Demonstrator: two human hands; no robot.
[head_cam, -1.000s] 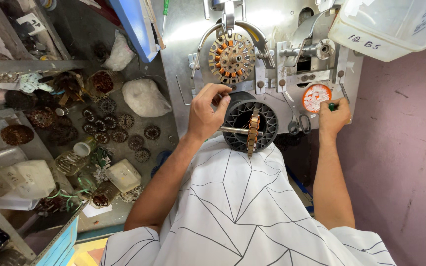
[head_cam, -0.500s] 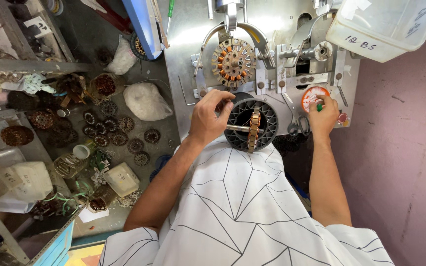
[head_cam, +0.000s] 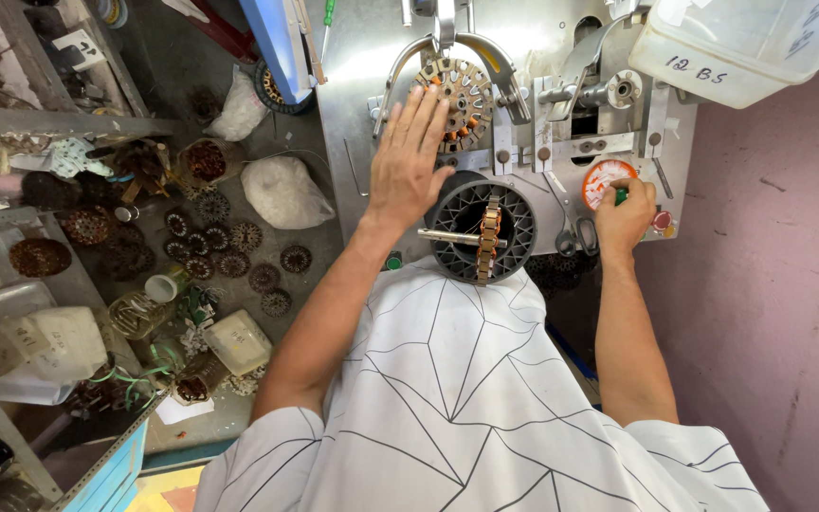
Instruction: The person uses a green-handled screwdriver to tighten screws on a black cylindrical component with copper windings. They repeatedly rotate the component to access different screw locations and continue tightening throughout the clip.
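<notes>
Near the top centre of the frame, the left hand (head_cam: 408,156) lies flat with fingers spread and straight, its fingertips reaching onto the left edge of a round stator core (head_cam: 455,102) with orange-copper windings, which sits inside a curved metal clamp on the face of a grey metal machine panel (head_cam: 353,85). The hand grips nothing; the palm rests open against the panel just below and left of the core. Directly beneath it, in the centre of the frame, a black round fixture (head_cam: 482,231) with radial slots stands out from the panel, crossed by a horizontal metal rod and a vertical stack of copper-coloured pieces. To the right, the right hand (head_cam: 624,218) is closed in a fist around a small green knob (head_cam: 621,195), right beside a round orange-and-white dial (head_cam: 607,180) on the panel; the two hands are well apart, with the black fixture between them. A pair of scissors (head_cam: 575,237) hangs on the panel just left of the right fist. In the upper right corner a translucent white plastic tub (head_cam: 741,43) sits above the machine, against a pink wall (head_cam: 779,284). On the left half of the frame a dark, cluttered surface holds many small round wound cores (head_cam: 229,251), a white plastic bag (head_cam: 284,192), and a small white box (head_cam: 237,341). The person's white shirt with thin black lines (head_cam: 466,408) fills the lower centre.
</notes>
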